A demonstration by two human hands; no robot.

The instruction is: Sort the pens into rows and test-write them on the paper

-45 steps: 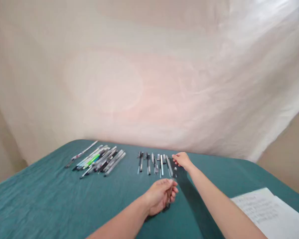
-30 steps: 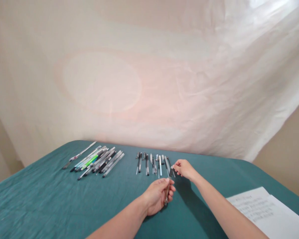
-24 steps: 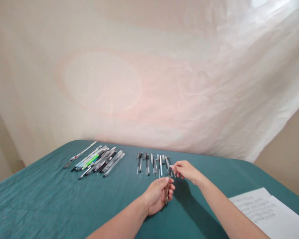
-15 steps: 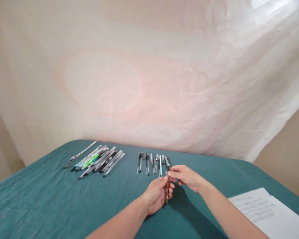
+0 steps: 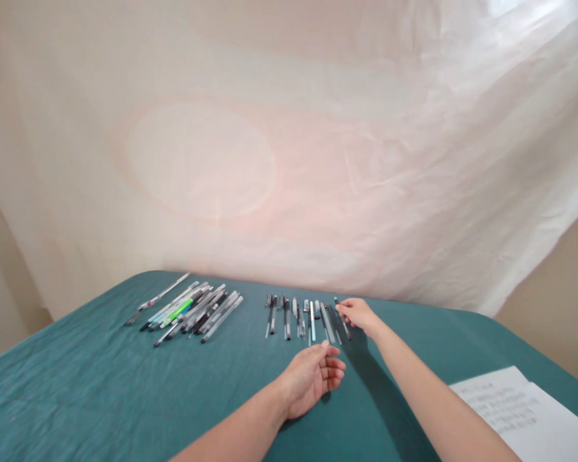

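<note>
A dark slim pen (image 5: 345, 328) slants at the right end of a row of pens, with my right hand (image 5: 359, 315) pinching its upper part. Just in front of the row my left hand (image 5: 311, 378) rests on its side, palm inward, fingers loosely bent and apart, holding nothing. The row beside the pinched pen has clear and black pens (image 5: 287, 319), a pale blue pen (image 5: 313, 322) and a grey pen (image 5: 326, 322). Several loose caps (image 5: 317, 307) lie among their far ends.
On the left lies a heap of pens (image 5: 224, 314), mostly clear and black, with a bright green one (image 5: 178, 312) on top. White sheets with writing (image 5: 505, 407) lie at the right edge. A green cloth (image 5: 125, 391) covers the table; a pale sheet (image 5: 279, 160) hangs behind.
My right hand has moved away and to the right with the dark pen, out of my left hand, to the row's end. My left hand has let go and its fingers have loosened.
</note>
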